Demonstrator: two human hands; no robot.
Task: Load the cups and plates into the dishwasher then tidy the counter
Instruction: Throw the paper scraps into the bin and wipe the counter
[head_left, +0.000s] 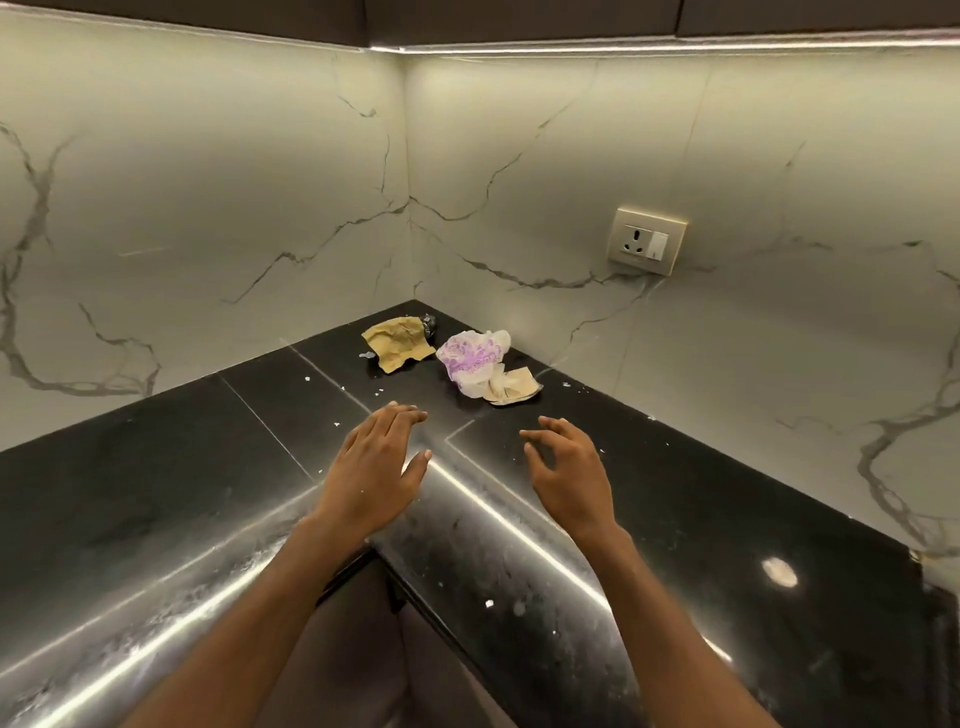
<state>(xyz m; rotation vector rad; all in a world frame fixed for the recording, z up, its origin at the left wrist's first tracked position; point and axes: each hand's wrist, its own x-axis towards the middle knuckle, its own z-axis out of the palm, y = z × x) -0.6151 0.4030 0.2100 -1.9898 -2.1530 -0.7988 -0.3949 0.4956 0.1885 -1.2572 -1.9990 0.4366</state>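
A black stone counter (156, 467) runs into a corner. In that corner lie a crumpled brown paper (397, 343), a small dark foil scrap (430, 323) behind it, a white and purple plastic wrapper (475, 358) and a beige paper piece (514, 389) under its near end. My left hand (376, 467) hovers over the counter, fingers stretched and empty, a little short of the litter. My right hand (563, 467) is beside it, fingers spread and slightly curled, holding nothing. No cups, plates or dishwasher are in view.
Small white crumbs (488, 603) are scattered over the counter. Marble-patterned walls close the corner on two sides, with a wall socket (647, 240) on the right one. Dark cabinets hang overhead. A dark cabinet front (363, 649) shows below the counter's inner edge.
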